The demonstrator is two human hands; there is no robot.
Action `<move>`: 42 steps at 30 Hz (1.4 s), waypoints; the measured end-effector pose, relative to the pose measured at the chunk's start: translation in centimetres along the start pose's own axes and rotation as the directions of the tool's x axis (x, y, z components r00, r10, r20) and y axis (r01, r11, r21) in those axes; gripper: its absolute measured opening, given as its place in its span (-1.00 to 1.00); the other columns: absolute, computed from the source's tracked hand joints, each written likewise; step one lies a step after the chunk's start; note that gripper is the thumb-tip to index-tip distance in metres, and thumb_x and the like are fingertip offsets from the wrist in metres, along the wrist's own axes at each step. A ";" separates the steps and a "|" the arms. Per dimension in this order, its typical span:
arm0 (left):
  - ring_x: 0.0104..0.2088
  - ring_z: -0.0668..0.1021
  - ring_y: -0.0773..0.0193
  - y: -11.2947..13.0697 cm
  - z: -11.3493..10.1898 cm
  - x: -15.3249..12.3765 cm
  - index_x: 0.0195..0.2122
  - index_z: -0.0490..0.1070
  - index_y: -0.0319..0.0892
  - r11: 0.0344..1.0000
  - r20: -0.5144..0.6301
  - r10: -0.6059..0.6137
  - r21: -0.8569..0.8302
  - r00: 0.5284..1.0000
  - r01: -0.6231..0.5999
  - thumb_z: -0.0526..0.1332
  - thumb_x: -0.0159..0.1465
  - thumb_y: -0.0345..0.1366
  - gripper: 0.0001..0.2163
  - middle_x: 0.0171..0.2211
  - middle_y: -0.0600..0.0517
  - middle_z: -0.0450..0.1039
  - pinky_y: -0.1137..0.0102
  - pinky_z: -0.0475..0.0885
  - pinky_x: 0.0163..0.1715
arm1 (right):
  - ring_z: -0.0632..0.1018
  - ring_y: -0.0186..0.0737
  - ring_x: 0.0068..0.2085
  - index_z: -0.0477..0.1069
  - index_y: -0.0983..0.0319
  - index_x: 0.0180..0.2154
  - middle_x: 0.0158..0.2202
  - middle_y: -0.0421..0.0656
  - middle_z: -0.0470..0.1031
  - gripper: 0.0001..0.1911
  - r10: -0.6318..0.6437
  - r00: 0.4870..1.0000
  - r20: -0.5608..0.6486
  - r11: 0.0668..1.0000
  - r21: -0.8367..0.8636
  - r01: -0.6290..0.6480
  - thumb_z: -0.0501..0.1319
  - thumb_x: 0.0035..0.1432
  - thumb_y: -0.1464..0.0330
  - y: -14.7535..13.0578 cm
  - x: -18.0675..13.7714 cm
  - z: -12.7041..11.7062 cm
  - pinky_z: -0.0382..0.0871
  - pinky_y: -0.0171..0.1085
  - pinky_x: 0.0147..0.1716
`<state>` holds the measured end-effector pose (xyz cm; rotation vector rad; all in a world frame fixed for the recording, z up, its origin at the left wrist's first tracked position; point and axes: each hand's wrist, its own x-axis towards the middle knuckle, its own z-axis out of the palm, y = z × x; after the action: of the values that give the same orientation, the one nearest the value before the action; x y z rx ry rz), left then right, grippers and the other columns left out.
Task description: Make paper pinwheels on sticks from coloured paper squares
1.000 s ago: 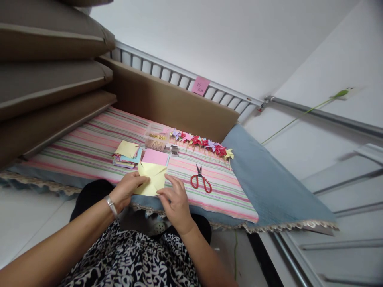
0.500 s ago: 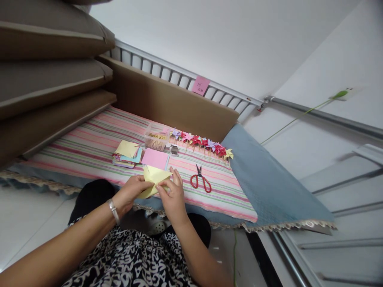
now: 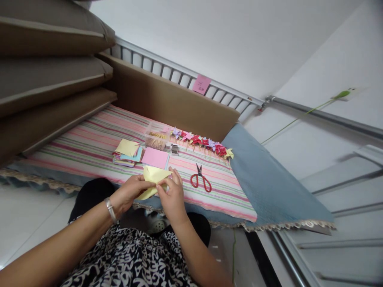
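Both my hands hold a piece of yellow paper [image 3: 155, 174] over the front edge of the striped cloth. My left hand [image 3: 131, 192] is closed on its left side, thumb toward the middle. On the right side, my right hand [image 3: 172, 195] pinches the paper near its centre, and its fingertips meet the left thumb there. The paper is bent, with pointed flaps sticking out. Just beyond it lies a pink paper stack [image 3: 155, 158]. To its left is a pile of coloured paper squares [image 3: 127, 149], yellow on top. Red-handled scissors [image 3: 200, 178] lie to the right, blades slightly apart.
A clear plastic box [image 3: 156, 136] with thin sticks stands behind the papers, beside small metal-looking containers [image 3: 174, 149]. A row of coloured paper pinwheels [image 3: 203, 142] runs to its right. A cardboard panel [image 3: 167, 97] borders the back; stacked brown cushions [image 3: 54, 79] rise at left.
My hands stay almost in place, still holding the yellow paper near its centre. The fingers have shifted only slightly.
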<state>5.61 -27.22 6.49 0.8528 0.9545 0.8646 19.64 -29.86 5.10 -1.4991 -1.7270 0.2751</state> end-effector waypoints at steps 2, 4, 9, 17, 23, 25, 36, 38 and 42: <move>-0.54 0.50 0.29 -0.1 -0.2 0.2 -0.48 0.52 -0.27 0.998 -0.010 0.007 0.061 1.000 -0.006 0.32 -0.15 -0.33 -0.82 -0.58 0.02 0.55 0.45 0.31 -0.48 | 0.16 0.02 0.26 0.47 0.23 -0.43 0.19 0.06 0.24 -0.96 0.003 1.000 0.004 1.000 -0.011 -0.003 0.26 0.02 0.47 -0.2 0.0 0.1 0.06 -0.01 0.19; -0.57 0.48 0.31 -0.2 -0.6 0.6 -0.49 0.53 -0.26 0.993 -0.033 0.011 0.116 0.999 -0.007 0.31 -0.15 -0.33 -0.83 -0.59 0.03 0.54 0.46 0.29 -0.51 | 0.19 0.04 0.24 0.46 0.24 -0.37 0.18 0.09 0.25 -0.91 0.026 1.000 0.002 1.000 -0.006 -0.026 0.28 -0.02 0.47 -0.3 0.2 -0.3 0.08 -0.01 0.18; -0.57 0.50 0.25 0.2 -1.6 1.2 -0.50 0.55 -0.29 0.971 0.033 -0.053 0.235 0.998 0.044 0.29 -0.18 -0.35 -0.82 -0.56 -0.03 0.57 0.42 0.31 -0.50 | 0.32 -0.01 0.16 0.30 0.18 0.06 0.11 0.00 0.35 -0.39 0.139 0.990 0.024 0.984 0.113 -0.141 0.31 -0.10 0.46 -0.4 1.4 -3.2 0.13 -0.01 0.15; -0.58 0.49 0.23 0.7 -1.0 1.6 -0.54 0.56 -0.27 0.902 0.194 -0.156 0.428 0.968 0.059 0.24 -0.20 -0.41 -0.83 -0.57 -0.01 0.56 0.42 0.30 -0.52 | 0.47 -0.26 -0.48 0.18 0.22 0.16 -0.49 -0.30 0.45 -0.18 0.270 0.745 0.610 0.758 0.343 -0.555 0.32 -0.21 0.49 0.1 3.1 -3.9 0.35 -0.31 -0.46; -0.57 0.50 0.20 0.9 -0.4 2.1 -0.61 0.51 -0.24 0.864 0.210 -0.178 0.501 0.961 0.050 0.23 -0.20 -0.41 -0.90 -0.60 0.00 0.54 0.38 0.32 -0.50 | 0.51 -0.14 -0.31 0.25 0.20 0.12 -0.30 -0.21 0.53 -0.14 0.278 0.755 0.593 0.761 0.344 -0.550 0.34 -0.33 0.50 0.7 2.8 -2.6 0.39 -0.25 -0.35; -0.56 0.50 0.19 1.1 -0.2 2.3 -0.61 0.51 -0.25 0.856 0.213 -0.176 0.515 0.961 0.043 0.24 -0.20 -0.41 -0.91 -0.60 -0.01 0.53 0.37 0.33 -0.49 | 0.50 -0.11 -0.26 0.30 0.19 0.08 -0.26 -0.20 0.52 -0.18 0.286 0.773 0.566 0.763 0.354 -0.542 0.35 -0.36 0.50 0.9 2.7 -2.4 0.39 -0.23 -0.29; -0.17 0.54 0.14 -0.1 -1.1 0.3 -0.08 0.43 -0.17 1.000 0.121 0.027 -0.009 0.992 -0.026 0.35 0.01 -0.22 -0.58 -0.16 -0.10 0.54 0.31 0.37 -0.17 | 0.53 -0.12 -0.22 0.24 0.20 0.06 -0.17 -0.16 0.50 -0.29 0.403 0.850 0.339 0.639 0.560 -0.527 0.27 -0.24 0.41 1.8 2.6 -1.4 0.42 -0.26 -0.30; -0.25 0.55 0.19 -1.2 -0.2 0.0 -0.20 0.49 -0.22 0.992 0.125 0.029 -0.127 0.992 -0.013 0.37 -0.02 -0.27 -0.67 -0.24 -0.09 0.57 0.34 0.38 -0.20 | 0.52 -0.13 -0.18 0.21 0.21 0.07 -0.14 -0.15 0.49 -0.30 0.407 0.866 0.291 0.625 0.603 -0.496 0.25 -0.21 0.41 1.2 2.3 -0.7 0.42 -0.27 -0.27; -0.45 0.54 0.24 -1.8 1.2 0.0 -0.38 0.53 -0.28 0.981 0.008 0.033 -0.189 0.999 -0.031 0.40 -0.09 -0.30 -0.76 -0.46 -0.05 0.58 0.39 0.38 -0.34 | 0.54 -0.14 -0.21 0.25 0.19 0.02 -0.17 -0.16 0.51 -0.36 0.418 0.882 0.218 0.576 0.688 -0.442 0.26 -0.20 0.41 0.0 1.7 0.2 0.43 -0.26 -0.27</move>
<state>7.13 -28.24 5.30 0.7106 0.8365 0.9614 19.59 -28.23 5.73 -1.2562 -1.0088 1.1164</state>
